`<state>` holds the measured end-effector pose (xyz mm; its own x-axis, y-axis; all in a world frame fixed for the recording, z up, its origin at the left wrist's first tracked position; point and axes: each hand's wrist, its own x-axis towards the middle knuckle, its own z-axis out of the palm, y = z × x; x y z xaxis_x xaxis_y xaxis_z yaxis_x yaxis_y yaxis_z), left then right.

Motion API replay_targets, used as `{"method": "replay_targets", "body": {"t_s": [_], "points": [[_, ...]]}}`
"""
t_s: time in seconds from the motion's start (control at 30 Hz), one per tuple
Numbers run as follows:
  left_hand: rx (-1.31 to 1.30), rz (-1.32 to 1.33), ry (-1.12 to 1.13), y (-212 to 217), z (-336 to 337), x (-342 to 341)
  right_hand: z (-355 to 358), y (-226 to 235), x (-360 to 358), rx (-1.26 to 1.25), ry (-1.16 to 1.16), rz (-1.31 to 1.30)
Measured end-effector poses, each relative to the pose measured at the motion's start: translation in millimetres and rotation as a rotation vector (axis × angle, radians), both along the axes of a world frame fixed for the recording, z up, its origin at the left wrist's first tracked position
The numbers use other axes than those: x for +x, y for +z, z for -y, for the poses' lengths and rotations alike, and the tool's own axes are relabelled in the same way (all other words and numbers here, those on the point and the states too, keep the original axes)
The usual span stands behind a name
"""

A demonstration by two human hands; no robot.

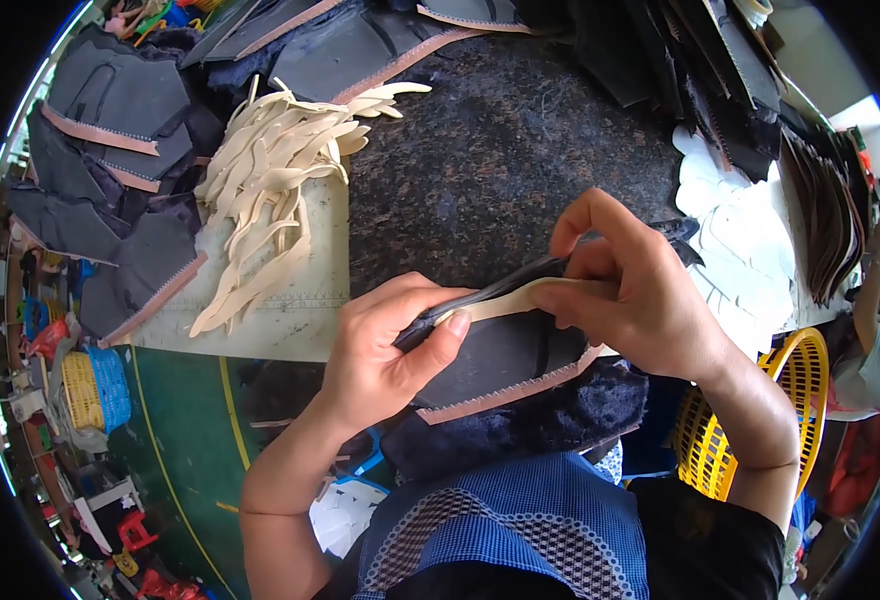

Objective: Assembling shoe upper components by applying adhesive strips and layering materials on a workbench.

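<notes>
My left hand is closed, its thumb pressing the left end of a cream curved strip against the folded edge of a dark fur-lined piece. At the strip's other end, my right hand pinches it between thumb and fingers, along the same edge. The dark piece hangs over the table's near edge, with a pinkish-brown zigzag-cut border along its lower side. More dark fur shows below it, over my lap. To the left of my hands lies a heap of similar cream strips.
Dark fur-lined pieces are stacked at the left and far side of the dark speckled tabletop. White cut pieces and dark stacked pieces lie at the right. A yellow basket stands by my right forearm. Another person is at the far right.
</notes>
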<state>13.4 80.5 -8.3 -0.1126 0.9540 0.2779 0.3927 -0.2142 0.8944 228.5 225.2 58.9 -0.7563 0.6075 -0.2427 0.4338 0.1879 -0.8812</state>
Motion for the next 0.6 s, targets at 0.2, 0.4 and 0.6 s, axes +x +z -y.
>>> {"method": "replay_targets", "body": {"t_s": [0.2,0.4,0.6], "points": [[-0.018,0.019,-0.087,3.5,-1.2,-4.9,-2.1,-15.6,-0.2,0.196,0.106,-0.060],[-0.176,-0.436,-0.160,31.5,-20.9,24.4,25.2,-46.2,-8.9,0.393,0.151,-0.255],[-0.380,-0.179,-0.197,34.4,-21.6,12.0,5.8,-24.4,20.5,0.052,0.022,-0.124]]}}
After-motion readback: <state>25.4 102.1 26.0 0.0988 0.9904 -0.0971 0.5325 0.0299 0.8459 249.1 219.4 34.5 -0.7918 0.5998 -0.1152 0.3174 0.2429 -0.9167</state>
